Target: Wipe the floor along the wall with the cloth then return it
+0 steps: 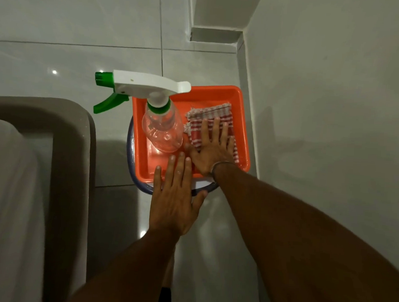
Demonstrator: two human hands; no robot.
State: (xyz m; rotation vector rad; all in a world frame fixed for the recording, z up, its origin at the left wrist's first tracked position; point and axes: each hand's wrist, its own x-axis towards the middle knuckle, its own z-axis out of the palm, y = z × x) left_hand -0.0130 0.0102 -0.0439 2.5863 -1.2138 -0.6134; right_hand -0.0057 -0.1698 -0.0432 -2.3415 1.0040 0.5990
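A folded red-and-white checked cloth lies in the right half of an orange tray. My right hand rests flat on top of the cloth, fingers spread, not gripping it. My left hand hovers flat over the tray's near edge with fingers apart and nothing in it. The grey tiled floor runs along the white wall on the right.
A clear spray bottle with a white and green trigger head stands in the tray's left half. The tray sits on a round blue-rimmed stool or bucket. A grey-brown upholstered furniture edge fills the left. A wall corner juts out at the top.
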